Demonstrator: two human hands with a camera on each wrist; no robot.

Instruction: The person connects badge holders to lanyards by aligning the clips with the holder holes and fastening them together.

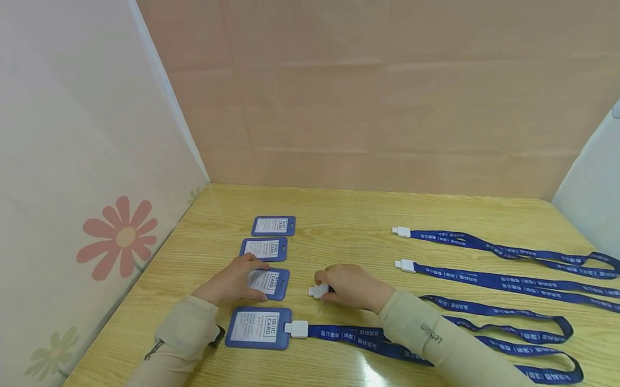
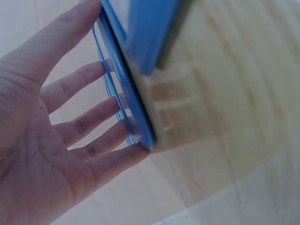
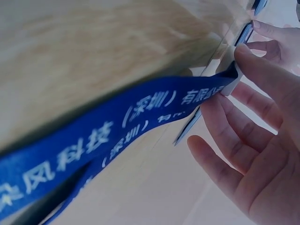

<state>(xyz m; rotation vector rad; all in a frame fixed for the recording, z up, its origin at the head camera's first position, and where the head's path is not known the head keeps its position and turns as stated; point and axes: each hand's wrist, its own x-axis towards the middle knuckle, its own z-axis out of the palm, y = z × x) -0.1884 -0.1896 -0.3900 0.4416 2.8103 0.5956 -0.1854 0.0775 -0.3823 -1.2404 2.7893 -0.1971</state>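
Note:
My left hand (image 1: pixel 233 283) spans a blue ID card holder (image 1: pixel 273 285) on the table, thumb at its near edge and fingers at its far edge. The left wrist view shows this holder (image 2: pixel 123 79) edge-on between thumb and fingertips. Just to the right, my right hand (image 1: pixel 356 287) pinches the white clip (image 1: pixel 318 291) of a blue lanyard, the clip's tip pointing left toward the holder across a small gap. White lettering runs along the lanyard (image 3: pixel 98 145), which trails from the clip in the right wrist view. My right forearm hides part of it in the head view.
Nearest me lies another ID card holder (image 1: pixel 258 328) joined to a lanyard's white clip (image 1: pixel 297 329). Two more holders (image 1: pixel 273 225) (image 1: pixel 263 249) lie farther back on the left. Two lanyards with white clips (image 1: pixel 403 232) (image 1: pixel 407 265) stretch across the right side.

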